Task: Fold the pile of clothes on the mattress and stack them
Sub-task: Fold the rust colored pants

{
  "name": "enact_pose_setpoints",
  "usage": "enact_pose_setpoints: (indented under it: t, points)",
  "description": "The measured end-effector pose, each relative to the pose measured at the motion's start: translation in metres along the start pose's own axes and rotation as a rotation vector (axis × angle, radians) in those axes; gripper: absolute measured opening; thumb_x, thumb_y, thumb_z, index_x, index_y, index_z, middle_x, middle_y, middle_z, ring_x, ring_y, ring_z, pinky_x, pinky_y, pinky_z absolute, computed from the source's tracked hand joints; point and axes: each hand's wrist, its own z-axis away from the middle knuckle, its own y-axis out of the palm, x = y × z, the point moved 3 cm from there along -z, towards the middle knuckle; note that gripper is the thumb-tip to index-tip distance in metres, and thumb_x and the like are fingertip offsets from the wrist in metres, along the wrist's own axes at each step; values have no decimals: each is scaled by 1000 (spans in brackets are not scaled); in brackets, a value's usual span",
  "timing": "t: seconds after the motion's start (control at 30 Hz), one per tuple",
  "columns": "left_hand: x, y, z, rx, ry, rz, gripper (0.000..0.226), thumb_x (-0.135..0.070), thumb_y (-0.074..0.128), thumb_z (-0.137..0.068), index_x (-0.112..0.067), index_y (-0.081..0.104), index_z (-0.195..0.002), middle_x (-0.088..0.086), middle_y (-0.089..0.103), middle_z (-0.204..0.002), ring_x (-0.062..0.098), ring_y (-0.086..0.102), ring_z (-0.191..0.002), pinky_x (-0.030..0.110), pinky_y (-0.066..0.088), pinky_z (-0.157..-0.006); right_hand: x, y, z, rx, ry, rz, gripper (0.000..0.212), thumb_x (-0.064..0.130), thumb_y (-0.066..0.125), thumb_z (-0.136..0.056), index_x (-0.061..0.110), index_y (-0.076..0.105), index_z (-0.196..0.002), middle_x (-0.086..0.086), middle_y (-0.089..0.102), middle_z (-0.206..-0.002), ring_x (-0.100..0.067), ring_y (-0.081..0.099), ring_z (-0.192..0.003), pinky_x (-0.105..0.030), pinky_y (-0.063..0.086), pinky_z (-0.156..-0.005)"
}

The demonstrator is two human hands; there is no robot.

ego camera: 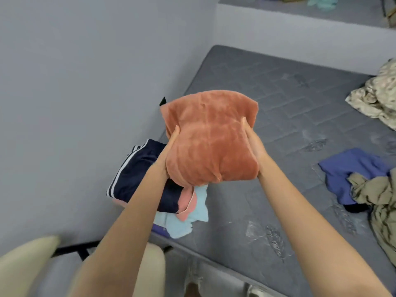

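I hold a folded rust-orange fleece garment in the air between both hands. My left hand grips its left side and my right hand grips its right side, with the fingers hidden underneath. Directly below, at the mattress's left edge, lies a stack of folded clothes: a navy piece with white stripes on top, a pink piece and a light blue piece under it. The grey mattress stretches to the right.
Unfolded clothes lie at the right: a blue garment, a tan one and a camouflage-patterned one. A grey wall stands close on the left. A second mattress with clothes shows at the top right.
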Motion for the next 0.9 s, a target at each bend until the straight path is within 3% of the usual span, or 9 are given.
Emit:
enact_pose_setpoints:
  t: [0.13,0.27,0.37,0.47,0.53,0.7,0.83,0.9]
  points:
    - [-48,-55,9,18,96,-187,38,-49,36,-99,-20,61,-100,-4,73,-85,5,69,-71,22,51,-77,-15,66,-4,-53,15,-109,61,64,46,-90,20,55,-131,-2,69,-116,-17,66,-107,-38,50,-95]
    - [-71,-111,5,-31,117,-326,42,-46,36,-99,-19,51,-128,0,59,-125,12,60,-103,23,47,-78,-44,118,-9,-91,29,-107,59,61,43,-93,20,51,-135,-2,65,-124,-17,62,-113,-31,50,-93]
    - [-77,-152,-2,-105,141,-389,32,-45,39,-99,-29,45,-127,-12,58,-105,6,57,-98,19,41,-72,-69,146,-14,-136,29,-67,53,57,39,-96,26,43,-139,5,58,-128,-10,58,-113,-25,48,-89]
    - [-65,-188,-21,-122,156,-505,45,-45,47,-96,-34,38,-138,-14,55,-120,8,54,-110,23,41,-85,-102,155,-20,-188,79,17,43,54,35,-99,35,40,-136,11,56,-121,-6,56,-104,-23,44,-89]
    - [-51,-205,-34,-187,131,-590,55,-48,51,-93,-29,37,-143,-5,51,-131,14,51,-116,31,39,-91,-123,153,-27,-238,91,137,44,48,33,-101,29,40,-140,6,55,-127,-9,53,-108,-24,41,-94]
    - [-26,-220,-56,-267,126,-689,45,-36,53,-96,-12,47,-133,2,53,-112,19,52,-103,26,38,-83,-162,140,-48,-282,148,394,46,39,35,-103,14,41,-141,-3,54,-135,-21,50,-126,-23,34,-96]
    - [-18,-241,-68,-266,165,-729,39,-33,57,-94,-11,54,-125,1,60,-109,16,57,-97,16,41,-69,-174,145,-53,-309,165,466,44,39,37,-102,11,46,-135,-5,58,-128,-22,54,-118,-23,36,-91]
    - [-11,-253,-72,-273,166,-704,37,-32,60,-92,-10,56,-121,3,64,-107,22,61,-102,18,45,-73,-182,150,-54,-313,162,477,43,40,37,-102,11,47,-132,-5,61,-124,-22,57,-115,-26,40,-92]
